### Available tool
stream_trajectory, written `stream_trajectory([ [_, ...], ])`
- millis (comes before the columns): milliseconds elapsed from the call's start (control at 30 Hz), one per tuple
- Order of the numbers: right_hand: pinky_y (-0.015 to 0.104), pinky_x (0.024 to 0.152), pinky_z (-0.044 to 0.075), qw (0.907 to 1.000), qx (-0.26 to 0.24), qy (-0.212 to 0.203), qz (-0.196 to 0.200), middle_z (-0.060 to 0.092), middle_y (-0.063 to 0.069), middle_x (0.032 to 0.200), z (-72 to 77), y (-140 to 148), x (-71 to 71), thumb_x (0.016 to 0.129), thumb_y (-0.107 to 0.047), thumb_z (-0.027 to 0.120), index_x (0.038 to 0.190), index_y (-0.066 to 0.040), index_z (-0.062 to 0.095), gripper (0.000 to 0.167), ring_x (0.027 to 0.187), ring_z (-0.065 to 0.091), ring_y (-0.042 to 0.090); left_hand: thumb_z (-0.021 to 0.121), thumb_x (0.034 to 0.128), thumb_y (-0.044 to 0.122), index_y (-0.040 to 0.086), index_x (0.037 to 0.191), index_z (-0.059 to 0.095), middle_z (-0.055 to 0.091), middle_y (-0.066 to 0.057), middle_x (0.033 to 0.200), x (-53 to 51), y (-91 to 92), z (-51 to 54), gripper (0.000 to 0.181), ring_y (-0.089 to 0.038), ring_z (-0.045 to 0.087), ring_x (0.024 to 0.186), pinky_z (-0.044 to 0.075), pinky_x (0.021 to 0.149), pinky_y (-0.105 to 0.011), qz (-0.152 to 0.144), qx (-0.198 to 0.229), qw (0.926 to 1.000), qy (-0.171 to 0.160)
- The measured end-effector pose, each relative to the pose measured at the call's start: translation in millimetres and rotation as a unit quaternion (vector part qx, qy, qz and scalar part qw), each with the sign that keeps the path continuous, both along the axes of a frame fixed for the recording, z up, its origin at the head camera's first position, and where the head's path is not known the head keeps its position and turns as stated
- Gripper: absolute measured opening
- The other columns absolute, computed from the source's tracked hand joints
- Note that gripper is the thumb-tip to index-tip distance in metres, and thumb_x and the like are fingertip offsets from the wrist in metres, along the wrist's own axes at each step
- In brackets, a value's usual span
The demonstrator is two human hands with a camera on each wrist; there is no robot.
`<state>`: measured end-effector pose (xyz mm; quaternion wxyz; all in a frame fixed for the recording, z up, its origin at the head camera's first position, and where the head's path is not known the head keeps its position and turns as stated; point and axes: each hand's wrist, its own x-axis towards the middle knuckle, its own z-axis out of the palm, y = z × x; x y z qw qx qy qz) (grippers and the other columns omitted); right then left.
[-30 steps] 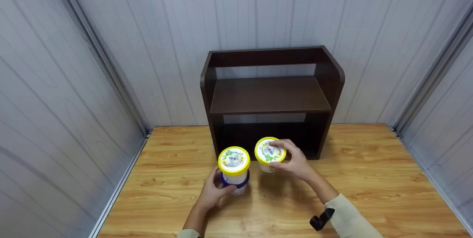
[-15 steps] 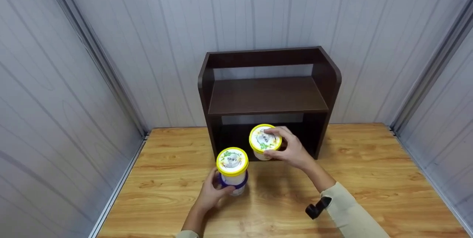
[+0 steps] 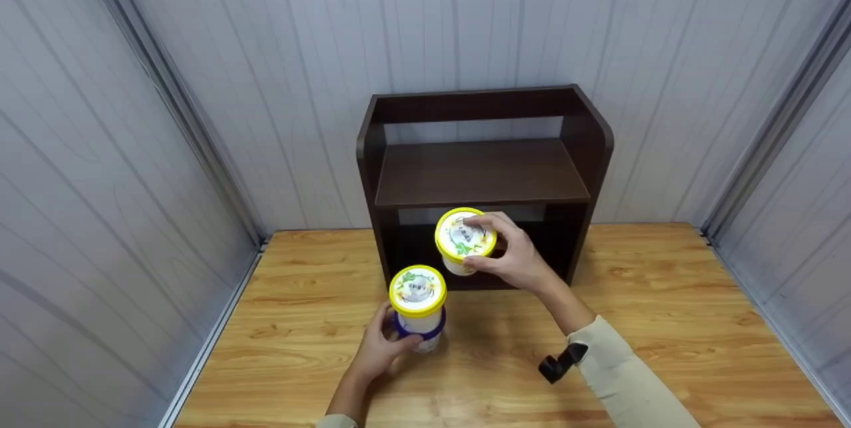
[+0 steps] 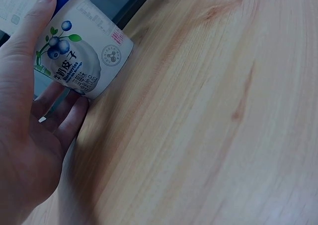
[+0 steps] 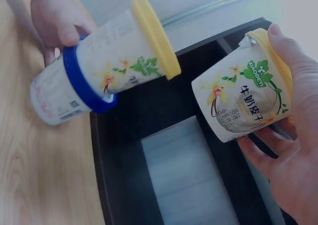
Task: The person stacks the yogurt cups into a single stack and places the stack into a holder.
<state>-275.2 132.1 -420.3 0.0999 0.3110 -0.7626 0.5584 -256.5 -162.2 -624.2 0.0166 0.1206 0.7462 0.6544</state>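
Observation:
Two tubs stand stacked on the table: a blue-lidded tub [image 4: 79,51] below, a yellow-lidded tub [image 3: 418,291] on top. My left hand [image 3: 377,348] holds the lower tub around its blue lid, thumb in front and fingers behind. My right hand [image 3: 518,258] grips a second yellow-lidded tub [image 3: 465,235] by its lid, raised off the table to the right of and behind the stack. In the right wrist view that tub [image 5: 241,88] is tilted in the picture, with a gap between it and the stacked yellow-lidded tub [image 5: 121,51].
A dark brown two-level shelf [image 3: 482,172] stands at the back of the wooden table [image 3: 665,321], just behind the tubs. Pale panelled walls [image 3: 266,49] enclose the table at the back and both sides. A black strap [image 3: 562,363] hangs at the right sleeve.
My right hand has lifted its yellow-lidded tub and moved it leftward, toward the back of the stack. The left hand and the two stacked tubs have stayed in place.

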Motion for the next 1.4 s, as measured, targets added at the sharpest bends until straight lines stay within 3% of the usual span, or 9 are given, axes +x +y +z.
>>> stream_trajectory([
  [767,0.029,0.089,0.055,0.9993,0.005,0.009,0.036,0.055,0.020,0.132,15.2,-29,8.5,0.085,-0.005,0.081,0.134,0.003,0.059,0.054,0.111,0.058,0.022,0.088,0.0793,0.022,0.012,0.148,0.041,0.056,-0.013,0.137,0.1,-0.2,0.2,0.083,-0.032,0.048,0.131,0.035,0.115,-0.051,0.009,-0.010,0.9999,-0.005],
  [1067,0.041,0.086,0.058,0.9982,-0.007,-0.019,0.057,0.054,0.018,0.132,11.3,-41,11.4,0.087,-0.009,0.080,0.134,0.001,0.059,0.052,0.108,0.059,0.023,0.086,0.0824,0.021,0.015,0.149,0.040,0.055,-0.013,0.139,-0.4,0.6,0.7,0.081,-0.030,0.049,0.133,0.033,0.116,-0.050,-0.007,0.006,0.9999,-0.009],
  [1400,0.034,0.086,0.058,0.9966,-0.005,-0.039,0.073,0.053,0.017,0.132,4.1,-51,14.5,0.087,-0.012,0.081,0.134,0.000,0.059,0.053,0.109,0.059,0.025,0.086,0.0828,0.023,0.017,0.148,0.042,0.055,-0.012,0.139,-1.0,-0.1,0.0,0.079,-0.030,0.049,0.134,0.031,0.117,-0.052,-0.006,-0.001,1.0000,-0.008],
])
